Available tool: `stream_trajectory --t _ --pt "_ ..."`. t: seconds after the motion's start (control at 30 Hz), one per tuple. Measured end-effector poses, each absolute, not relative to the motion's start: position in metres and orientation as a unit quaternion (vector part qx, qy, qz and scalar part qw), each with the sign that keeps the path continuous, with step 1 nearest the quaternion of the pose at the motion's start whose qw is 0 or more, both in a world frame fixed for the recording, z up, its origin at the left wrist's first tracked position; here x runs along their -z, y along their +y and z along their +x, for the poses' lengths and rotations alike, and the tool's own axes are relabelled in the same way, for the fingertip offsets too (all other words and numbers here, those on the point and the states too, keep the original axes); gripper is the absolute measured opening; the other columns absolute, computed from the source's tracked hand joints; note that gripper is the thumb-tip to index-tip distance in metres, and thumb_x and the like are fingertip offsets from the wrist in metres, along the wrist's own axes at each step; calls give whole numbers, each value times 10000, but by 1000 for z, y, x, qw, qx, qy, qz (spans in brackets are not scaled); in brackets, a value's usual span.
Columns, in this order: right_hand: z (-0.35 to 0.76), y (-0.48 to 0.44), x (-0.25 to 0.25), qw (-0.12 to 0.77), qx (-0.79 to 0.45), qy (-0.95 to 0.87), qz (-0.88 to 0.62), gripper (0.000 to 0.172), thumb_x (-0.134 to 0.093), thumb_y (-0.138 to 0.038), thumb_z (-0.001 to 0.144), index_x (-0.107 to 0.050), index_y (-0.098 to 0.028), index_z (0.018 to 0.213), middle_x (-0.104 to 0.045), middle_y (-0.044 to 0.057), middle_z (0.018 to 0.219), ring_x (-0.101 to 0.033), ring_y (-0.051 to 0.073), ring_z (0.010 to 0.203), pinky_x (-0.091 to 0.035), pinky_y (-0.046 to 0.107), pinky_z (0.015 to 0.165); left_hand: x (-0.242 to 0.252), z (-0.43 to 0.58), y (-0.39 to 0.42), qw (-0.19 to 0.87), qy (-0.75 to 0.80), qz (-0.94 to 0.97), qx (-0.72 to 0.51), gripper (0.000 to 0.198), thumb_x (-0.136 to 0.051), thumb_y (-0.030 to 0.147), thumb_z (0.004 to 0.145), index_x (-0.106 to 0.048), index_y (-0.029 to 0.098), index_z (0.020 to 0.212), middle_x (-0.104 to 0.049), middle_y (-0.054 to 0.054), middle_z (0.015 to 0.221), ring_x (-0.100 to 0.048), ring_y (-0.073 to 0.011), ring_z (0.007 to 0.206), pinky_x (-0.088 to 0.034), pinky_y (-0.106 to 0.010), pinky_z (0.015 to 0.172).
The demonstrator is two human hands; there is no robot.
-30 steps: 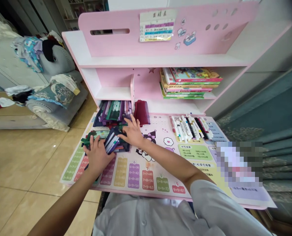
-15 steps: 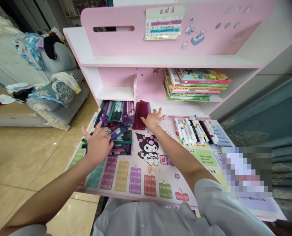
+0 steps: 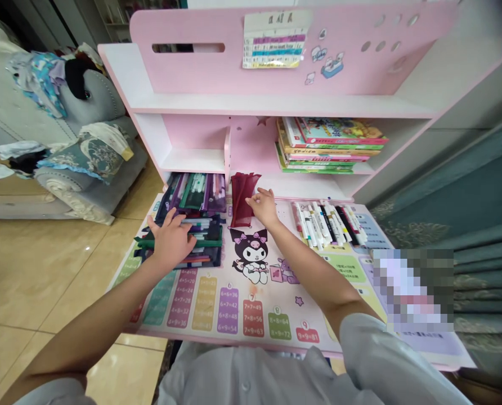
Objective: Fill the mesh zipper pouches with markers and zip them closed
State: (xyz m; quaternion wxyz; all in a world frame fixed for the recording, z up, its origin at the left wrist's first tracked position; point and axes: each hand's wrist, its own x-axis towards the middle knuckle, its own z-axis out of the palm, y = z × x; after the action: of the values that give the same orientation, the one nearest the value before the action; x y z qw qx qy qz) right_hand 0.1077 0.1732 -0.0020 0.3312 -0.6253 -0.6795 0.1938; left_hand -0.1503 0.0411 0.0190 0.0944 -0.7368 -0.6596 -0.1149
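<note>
My left hand (image 3: 171, 243) lies with fingers spread on a pile of dark mesh pencil pouches (image 3: 206, 253) with pens showing through. A green-edged strip sticks out to the left beneath that hand. Behind it, more purple and green mesh pouches (image 3: 196, 191) filled with pens rest below the small shelf. My right hand (image 3: 263, 207) has thumb and fingers closed at the right edge of a dark red mesh pouch (image 3: 241, 205). This pouch looks flat and its upper right corner is raised a little.
Several white and black marker pens (image 3: 329, 225) lie in a row at the right of the desk (image 3: 251, 315). Stacked books (image 3: 331, 149) stand on the pink shelf (image 3: 192, 104). A sofa with clothes (image 3: 77, 152) is at the left, a curtain (image 3: 428, 208) at the right.
My right hand has gone from spread fingers to a pinch on the red pouch, which has spread and shifted slightly. Under my left hand, the tilted pouch now lies flatter on the pile.
</note>
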Motion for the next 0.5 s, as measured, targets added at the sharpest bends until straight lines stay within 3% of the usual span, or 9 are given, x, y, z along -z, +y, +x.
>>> stream_trajectory --t 0.13,0.3,0.5 --pt "125 141 -11 416 -183 -686 -568 209 -629 -321 850 -606 -213 673 -666 124 1297 -459 252 1397 -194 495 1243 -20 -145 38 80 -680 -717 129 279 -581 262 797 -762 234 1007 -635 -128 1329 -411 -407 1381 -27 -795 1123" --pt "145 77 -20 466 -194 -690 -519 251 -606 -415 884 -606 -230 715 -550 74 1468 -258 301 1515 -280 565 1191 -29 -115 30 58 -652 -719 231 258 -500 328 935 -747 265 968 -632 -103 1342 -399 -342 1420 -57 -699 1197" --pt "153 15 -12 506 -228 -695 -457 321 -612 -478 895 -594 -236 685 -561 99 1454 -301 300 1502 -320 566 1181 -33 -59 25 -106 -614 -725 294 425 -402 447 997 -754 244 874 -668 -74 1304 -406 -339 1417 -110 -716 1178"
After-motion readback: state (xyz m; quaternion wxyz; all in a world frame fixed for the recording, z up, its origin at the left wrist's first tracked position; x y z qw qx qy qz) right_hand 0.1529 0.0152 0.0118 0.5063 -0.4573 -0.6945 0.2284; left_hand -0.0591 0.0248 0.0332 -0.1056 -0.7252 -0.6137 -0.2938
